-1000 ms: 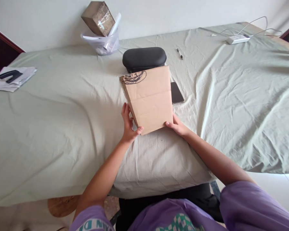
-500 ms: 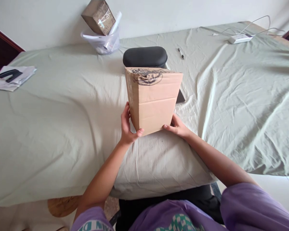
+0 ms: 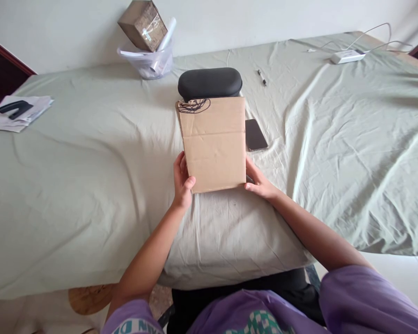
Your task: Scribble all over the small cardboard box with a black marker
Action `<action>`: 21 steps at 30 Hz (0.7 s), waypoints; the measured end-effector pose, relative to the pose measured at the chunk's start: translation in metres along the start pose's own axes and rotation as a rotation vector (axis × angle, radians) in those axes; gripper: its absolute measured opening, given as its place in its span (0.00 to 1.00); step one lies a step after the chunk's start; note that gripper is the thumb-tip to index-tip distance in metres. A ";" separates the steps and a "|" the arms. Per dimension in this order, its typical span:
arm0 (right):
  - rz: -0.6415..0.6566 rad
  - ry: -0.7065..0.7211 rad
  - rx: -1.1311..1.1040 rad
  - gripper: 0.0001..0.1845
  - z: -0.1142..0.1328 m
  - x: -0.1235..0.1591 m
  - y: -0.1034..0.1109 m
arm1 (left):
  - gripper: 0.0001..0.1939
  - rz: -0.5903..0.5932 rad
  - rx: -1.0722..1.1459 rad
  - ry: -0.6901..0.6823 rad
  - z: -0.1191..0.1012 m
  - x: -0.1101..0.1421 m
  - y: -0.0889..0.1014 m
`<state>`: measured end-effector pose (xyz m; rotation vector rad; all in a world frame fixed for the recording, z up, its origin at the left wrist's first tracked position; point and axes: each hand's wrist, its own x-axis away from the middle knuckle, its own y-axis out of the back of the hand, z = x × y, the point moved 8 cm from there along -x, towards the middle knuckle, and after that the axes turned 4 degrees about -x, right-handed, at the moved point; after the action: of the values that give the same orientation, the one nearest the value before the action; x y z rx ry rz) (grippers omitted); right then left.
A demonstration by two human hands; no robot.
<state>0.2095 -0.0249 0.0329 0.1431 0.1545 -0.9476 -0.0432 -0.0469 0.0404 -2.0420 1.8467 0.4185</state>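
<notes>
A brown cardboard box stands between my hands, its plain side facing me and dark scribbled lines at its top left corner. My left hand grips the lower left edge, thumb on the front face and fingers round the side. At the lower right edge my right hand holds the box, its thumb by the bottom corner and its other fingers partly hidden. Just behind the box lies a black oblong case. A dark phone is to the right of the box.
On the pale green cloth lie a pen, a white power strip with cables, and papers under a black stapler-like object. By the wall, a clear plastic tub holds another carton and rolled paper.
The box has turned so that one side faces me squarely; its left side and top are no longer visible. More of the phone shows. Both hands have shifted slightly with the box.
</notes>
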 end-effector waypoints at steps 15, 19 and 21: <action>-0.751 -0.358 0.889 0.64 -0.025 -0.006 0.134 | 0.75 0.409 -0.183 -0.127 0.015 -0.005 0.005; -0.639 -0.422 1.006 0.54 -0.028 -0.043 0.124 | 0.76 0.497 -0.300 -0.048 0.021 0.003 -0.007; -0.649 -0.467 1.053 0.46 -0.025 -0.057 0.122 | 0.74 0.510 -0.286 0.005 0.021 0.005 -0.013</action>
<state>0.2750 0.0957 0.0262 0.8683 -0.7959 -1.6079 -0.0298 -0.0408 0.0201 -1.7033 2.4245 0.8527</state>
